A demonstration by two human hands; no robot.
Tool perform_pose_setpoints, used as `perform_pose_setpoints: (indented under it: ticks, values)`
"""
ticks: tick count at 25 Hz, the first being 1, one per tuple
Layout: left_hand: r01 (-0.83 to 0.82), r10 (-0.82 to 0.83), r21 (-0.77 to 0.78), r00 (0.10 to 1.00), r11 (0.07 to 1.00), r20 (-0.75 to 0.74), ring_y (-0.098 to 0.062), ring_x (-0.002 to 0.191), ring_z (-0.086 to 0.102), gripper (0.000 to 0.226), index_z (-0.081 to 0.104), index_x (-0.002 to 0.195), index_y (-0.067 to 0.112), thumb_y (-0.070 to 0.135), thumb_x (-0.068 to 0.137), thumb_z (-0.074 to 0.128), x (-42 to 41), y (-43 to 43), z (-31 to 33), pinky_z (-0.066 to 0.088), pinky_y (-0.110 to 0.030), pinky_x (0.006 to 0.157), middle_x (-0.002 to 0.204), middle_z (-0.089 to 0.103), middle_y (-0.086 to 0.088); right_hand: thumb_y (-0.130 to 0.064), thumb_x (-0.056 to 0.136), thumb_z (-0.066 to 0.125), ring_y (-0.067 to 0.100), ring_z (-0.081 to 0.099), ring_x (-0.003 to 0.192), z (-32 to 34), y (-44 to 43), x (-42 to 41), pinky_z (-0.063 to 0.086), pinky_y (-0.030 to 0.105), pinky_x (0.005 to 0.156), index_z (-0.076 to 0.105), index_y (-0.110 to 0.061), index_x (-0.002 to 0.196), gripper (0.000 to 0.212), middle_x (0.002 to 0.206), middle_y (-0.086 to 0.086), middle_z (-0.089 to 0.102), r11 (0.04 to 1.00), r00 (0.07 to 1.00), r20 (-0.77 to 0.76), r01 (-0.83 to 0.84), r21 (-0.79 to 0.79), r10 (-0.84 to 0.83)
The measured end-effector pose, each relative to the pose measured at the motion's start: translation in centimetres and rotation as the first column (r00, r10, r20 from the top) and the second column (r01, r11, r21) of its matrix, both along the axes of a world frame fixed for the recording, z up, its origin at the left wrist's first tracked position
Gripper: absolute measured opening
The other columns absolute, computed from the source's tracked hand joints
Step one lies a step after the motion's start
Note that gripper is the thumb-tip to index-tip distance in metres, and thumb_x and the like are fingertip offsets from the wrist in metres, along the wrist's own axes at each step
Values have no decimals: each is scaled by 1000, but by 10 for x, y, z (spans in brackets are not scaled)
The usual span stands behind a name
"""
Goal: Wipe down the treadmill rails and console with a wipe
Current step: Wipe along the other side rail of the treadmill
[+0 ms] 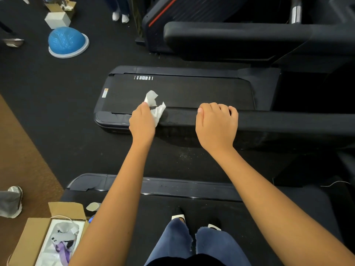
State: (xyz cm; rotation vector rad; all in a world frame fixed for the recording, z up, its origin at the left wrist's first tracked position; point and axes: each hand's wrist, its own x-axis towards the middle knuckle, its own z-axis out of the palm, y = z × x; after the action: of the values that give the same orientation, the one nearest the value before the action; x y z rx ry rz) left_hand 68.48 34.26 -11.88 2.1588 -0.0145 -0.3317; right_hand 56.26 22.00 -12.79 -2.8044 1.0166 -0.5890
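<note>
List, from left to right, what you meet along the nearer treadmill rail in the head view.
In order: left hand → the wipe it pinches → right hand, curled over the rail → the rail's bare stretch, running to the right edge.

Gym: treadmills (182, 93), balance dome (68, 42).

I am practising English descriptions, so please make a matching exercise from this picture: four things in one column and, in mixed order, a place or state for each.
Things
1. wipe
2. right hand
3. blue dome
4. cardboard box

Places or states
a. far off, at the upper left
b. open, at the lower left corner
c. held in the left hand at the end of the rail
d. fingers curled over the top of the rail

Pairs: 1-c, 2-d, 3-a, 4-b
</note>
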Motion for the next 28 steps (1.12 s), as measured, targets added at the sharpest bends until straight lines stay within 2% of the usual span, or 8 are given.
perform_pose_setpoints:
  ticks: [2,6,10,15,19,21,25,28]
  values:
    - [-151,133,-144,983,978,-128,-32,102,51,32,55,93,5,21,96,27,-12,1,3,40,-44,90,102,58,-8,-37,96,17,17,60,92,0,0,0,34,39,102,67,-21,99,53,93,-5,67,1000,1000,0,-4,3,4]
    - [-288,264,-186,954,939,-142,-26,94,48,32,49,85,10,18,100,22,-34,3,4,36,-36,79,88,50,1,-36,96,20,18,60,89,0,0,1,36,40,100,67,-20,96,50,90,-4,67,1000,1000,15,5,0,-5]
    - [-251,257,-85,964,964,67,-23,89,48,34,56,103,6,16,100,23,-27,-9,-3,29,-28,71,95,52,-2,-37,95,18,18,60,91,2,1,2,36,40,100,68,-20,98,53,91,-3,68,1000,1000,-5,1,4,-1]
    - [104,-258,292,788,951,559,-25,98,54,33,61,107,15,20,93,31,-59,-22,-21,39,-33,88,100,60,2,-35,97,20,18,59,88,4,-3,-2,38,40,96,66,-20,97,49,90,-3,67,999,999,-16,-34,3,34]
    - [377,-546,395,552,837,630,-26,120,52,36,58,127,11,22,99,37,-73,-32,-19,40,-38,100,126,61,-1,-30,99,25,16,57,80,7,-13,-8,39,36,88,63,-20,90,41,84,-5,65,993,992,-45,-117,18,118]
    - [340,-594,487,462,804,658,-26,115,52,36,55,126,8,17,98,33,-52,-11,-23,42,-39,96,125,59,-4,-30,100,26,17,57,80,10,-23,-13,40,35,86,65,-18,97,42,87,-4,66,987,985,-59,-156,48,159]
    - [-5,-16,43,881,999,472,-22,141,26,45,38,144,14,24,103,22,-49,-7,-24,20,-33,116,152,34,-7,-29,102,27,19,56,76,13,-43,-21,42,36,84,67,-13,95,43,84,1,66,982,986,-68,-145,121,154]
    - [-336,401,-273,887,901,229,-26,147,8,48,19,151,7,22,105,22,-68,-47,-17,8,-29,117,159,9,-13,-29,102,27,19,55,70,13,-43,-24,45,36,81,63,-13,85,42,75,-1,61,983,984,-77,-155,99,163]
